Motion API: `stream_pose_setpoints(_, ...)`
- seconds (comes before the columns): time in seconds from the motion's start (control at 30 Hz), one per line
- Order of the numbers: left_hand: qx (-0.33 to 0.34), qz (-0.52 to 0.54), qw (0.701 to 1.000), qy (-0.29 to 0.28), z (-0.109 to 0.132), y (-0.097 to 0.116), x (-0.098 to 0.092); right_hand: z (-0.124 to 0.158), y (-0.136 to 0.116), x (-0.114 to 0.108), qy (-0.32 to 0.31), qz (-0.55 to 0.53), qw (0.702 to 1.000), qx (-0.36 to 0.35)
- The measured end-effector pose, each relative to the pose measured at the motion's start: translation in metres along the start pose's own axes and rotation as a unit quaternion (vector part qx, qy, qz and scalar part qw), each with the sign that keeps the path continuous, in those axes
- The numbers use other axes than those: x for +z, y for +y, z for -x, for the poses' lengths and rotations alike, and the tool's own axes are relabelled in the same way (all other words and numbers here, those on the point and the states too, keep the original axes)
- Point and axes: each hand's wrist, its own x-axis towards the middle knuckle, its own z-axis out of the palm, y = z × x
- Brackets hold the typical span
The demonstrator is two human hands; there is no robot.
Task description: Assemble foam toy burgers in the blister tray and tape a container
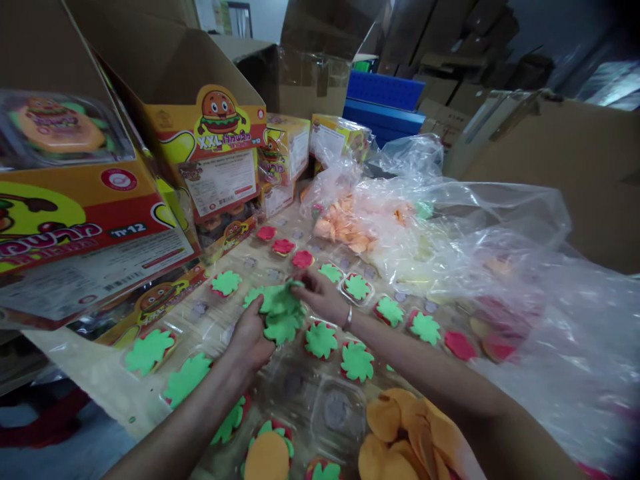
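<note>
Over the worktop (93,373), gripping green leaves (281,312) with left hand (250,335), pinching leaf edge with right hand (320,295); showing flat sides upward, cannot tell long axis.

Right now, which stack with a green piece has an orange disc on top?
The leftmost stack along the picture's bottom edge: an orange disc tops it, while the other green-bearing stacks show green uppermost.

A pale wall (270,19) shows far back, dim stacked cartons (467,99) to its right.
</note>
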Motion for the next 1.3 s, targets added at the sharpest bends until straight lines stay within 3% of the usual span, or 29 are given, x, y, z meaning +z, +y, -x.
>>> stream_pose_setpoints(0.07,0.013,-0.023,1.000,-0.005,0.002,0.004,0.000,-0.021,0.018,-0.012,0.023,-0.060,0.995,0.081)
stream_pose_setpoints(0.17,0.024,-0.034,0.999,-0.006,0.006,0.006,-0.003,-0.056,0.045,-0.033,0.013,0.069,0.986,0.153)
stream_pose_setpoints(0.27,0.017,-0.033,0.999,-0.011,0.009,0.007,-0.008,-0.080,0.065,-0.044,0.021,0.218,0.963,0.157)
stream_pose_setpoints(0.47,0.028,-0.026,0.999,-0.001,0.011,0.011,-0.009,-0.088,0.079,-0.036,0.036,0.324,0.934,0.149)
stream_pose_setpoints(0.63,0.034,-0.028,0.999,-0.024,0.009,0.012,-0.008,-0.080,0.063,-0.028,0.030,0.378,0.918,0.116)
stream_pose_setpoints(0.7,0.035,-0.026,0.998,-0.043,0.007,0.011,-0.009,-0.073,0.047,-0.022,0.025,0.369,0.925,0.084)
stream_pose_setpoints(0.8,0.035,-0.027,0.996,-0.076,0.005,0.009,-0.010,-0.056,0.020,-0.010,-0.085,0.250,0.963,0.046)
stream_pose_setpoints(0.9,0.043,-0.023,0.995,-0.088,0.002,0.008,-0.010,-0.041,0.004,0.002,-0.182,0.115,0.976,0.016)
stream_pose_setpoints(0.97,0.047,-0.026,0.994,-0.090,0.002,0.009,-0.010,-0.039,0.006,0.006,-0.169,0.028,0.985,0.015)
stream_pose_setpoints(1.07,0.024,-0.044,0.995,-0.086,0.005,0.014,-0.014,-0.059,0.024,0.002,-0.095,-0.051,0.993,0.057)
stream_pose_setpoints(1.17,0.012,-0.059,0.996,-0.063,0.011,0.020,-0.019,-0.099,0.046,-0.009,-0.025,0.100,0.991,0.090)
stream_pose_setpoints(1.3,0.014,-0.066,0.996,-0.052,0.017,0.027,-0.024,-0.150,0.068,-0.016,-0.004,0.240,0.965,0.106)
